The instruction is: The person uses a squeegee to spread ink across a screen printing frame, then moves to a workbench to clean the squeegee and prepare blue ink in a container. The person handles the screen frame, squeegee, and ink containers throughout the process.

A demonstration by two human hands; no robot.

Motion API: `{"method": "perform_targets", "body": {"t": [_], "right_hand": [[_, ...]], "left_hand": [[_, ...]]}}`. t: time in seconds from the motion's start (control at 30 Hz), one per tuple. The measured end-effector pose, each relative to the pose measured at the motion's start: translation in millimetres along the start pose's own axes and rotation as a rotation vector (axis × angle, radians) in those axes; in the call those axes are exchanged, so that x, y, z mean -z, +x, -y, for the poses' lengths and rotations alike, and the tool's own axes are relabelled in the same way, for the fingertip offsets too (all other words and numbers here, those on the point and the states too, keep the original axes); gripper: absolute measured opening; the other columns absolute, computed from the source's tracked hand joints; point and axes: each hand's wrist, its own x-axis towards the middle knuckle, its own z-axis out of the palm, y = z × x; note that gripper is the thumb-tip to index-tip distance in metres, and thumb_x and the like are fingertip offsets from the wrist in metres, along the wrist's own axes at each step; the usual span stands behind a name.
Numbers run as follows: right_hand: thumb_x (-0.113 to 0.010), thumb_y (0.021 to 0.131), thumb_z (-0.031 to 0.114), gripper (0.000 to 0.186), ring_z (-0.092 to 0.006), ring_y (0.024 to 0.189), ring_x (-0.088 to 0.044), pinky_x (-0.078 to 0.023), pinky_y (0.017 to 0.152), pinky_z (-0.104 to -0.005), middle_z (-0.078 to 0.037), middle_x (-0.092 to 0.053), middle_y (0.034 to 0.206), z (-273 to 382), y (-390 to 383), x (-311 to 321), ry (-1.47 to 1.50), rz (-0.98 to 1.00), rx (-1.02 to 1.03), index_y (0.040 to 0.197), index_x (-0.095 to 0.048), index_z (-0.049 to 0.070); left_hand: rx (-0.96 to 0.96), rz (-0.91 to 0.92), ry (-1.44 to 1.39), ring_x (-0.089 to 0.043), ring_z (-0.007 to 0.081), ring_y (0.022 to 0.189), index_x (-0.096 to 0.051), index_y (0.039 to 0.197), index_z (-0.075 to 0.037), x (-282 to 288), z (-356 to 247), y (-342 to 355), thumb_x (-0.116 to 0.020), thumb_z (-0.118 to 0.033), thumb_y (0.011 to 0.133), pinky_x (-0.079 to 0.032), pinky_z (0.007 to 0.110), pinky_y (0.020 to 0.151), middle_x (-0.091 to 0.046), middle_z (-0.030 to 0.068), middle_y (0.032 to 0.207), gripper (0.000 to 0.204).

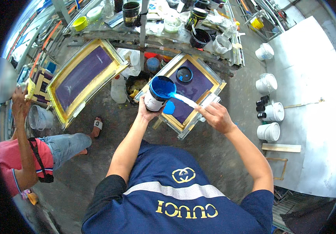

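My left hand [151, 112] is wrapped round a black tub of blue ink [163, 86] with a pale label, its mouth tipped so the ink shows. In my right hand [217, 117] is a white spatula [185, 100], its blue-smeared tip at the tub's rim. Below them leans a screen printing frame [182, 132] with a dark purple mesh and yellowish border. A blob of blue ink [169, 108] lies on that mesh beside the tub. Farther up on the same mesh rests a round black lid [184, 74] with blue smears inside.
Another screen frame [82, 78] leans to the left. A person in a red shirt [31, 163] stands there. Ahead is a cluttered workbench [156, 41] with jars and a dark tub [200, 38]. Several white buckets [268, 132] line a pale sheet-covered surface [312, 117] at right.
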Motion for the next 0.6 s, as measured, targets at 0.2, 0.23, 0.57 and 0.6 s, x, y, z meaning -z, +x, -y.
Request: {"method": "perform_targets", "body": {"t": [0.2,0.23,0.57,0.6], "right_hand": [[-0.075,0.081,0.006,0.037,-0.0203,0.068,-0.059,-0.051,0.062,-0.0357,-0.002,-0.058,0.075,1,2,15,0.008,-0.166,-0.076,0.117,-0.075,0.005],[-0.077,0.081,0.005,0.036,-0.0206,0.067,-0.059,-0.050,0.061,-0.0359,-0.002,-0.058,0.074,1,5,14,0.020,-0.207,-0.103,0.116,-0.076,0.005],[-0.071,0.097,0.010,0.020,-0.0099,0.059,-0.052,-0.042,0.054,-0.0291,-0.006,-0.062,0.068,43,17,-83,0.441,-0.429,-0.741,0.111,-0.077,-0.003],[-0.071,0.097,0.010,0.020,-0.0100,0.059,-0.052,-0.041,0.054,-0.0291,-0.006,-0.061,0.068,44,11,-82,0.434,-0.435,-0.743,0.111,-0.078,-0.002]], "left_hand": [[0.012,0.027,-0.067,-0.058,0.0431,0.120,-0.057,0.141,-0.015,5,-2,-3,-0.047,-0.066,0.087,-0.055,0.057,0.091,-0.059,0.0186,0.139,0.075],[0.012,0.027,-0.065,-0.057,0.0443,0.120,-0.056,0.141,-0.015,9,-3,-3,-0.047,-0.067,0.087,-0.055,0.057,0.091,-0.058,0.0189,0.140,0.076],[0.014,0.050,-0.053,-0.059,0.0446,0.118,-0.055,0.144,-0.014,8,7,-1,-0.047,-0.066,0.086,-0.056,0.055,0.089,-0.058,0.0205,0.139,0.079],[-0.001,0.043,-0.055,-0.059,0.0443,0.118,-0.055,0.144,-0.014,7,6,-2,-0.047,-0.066,0.086,-0.056,0.055,0.089,-0.058,0.0202,0.139,0.078]]}}
